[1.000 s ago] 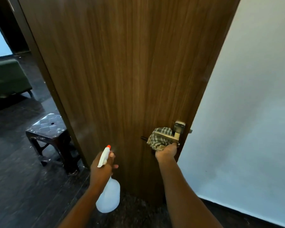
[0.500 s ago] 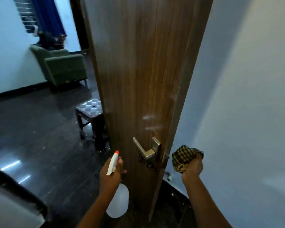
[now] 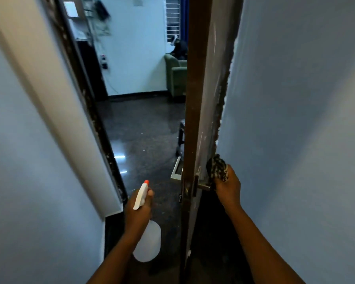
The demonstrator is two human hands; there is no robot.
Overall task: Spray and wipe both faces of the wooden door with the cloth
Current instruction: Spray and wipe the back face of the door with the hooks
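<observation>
Head view: the wooden door [image 3: 196,99] stands nearly edge-on, a tall brown slab with a smooth, streaked face turned to the pale right wall [image 3: 295,119], leaving only a narrow gap there. The right hand [image 3: 228,187] curls round a bunched checked cloth [image 3: 216,168], which touches that face just above a metal lever. The left hand [image 3: 138,210] grips a translucent plastic spray bottle [image 3: 149,242] with a white trigger head and orange tip. Between the door edge and the dark frame [image 3: 90,99] lies a wide opening onto a glossy dark floor [image 3: 143,130].
</observation>
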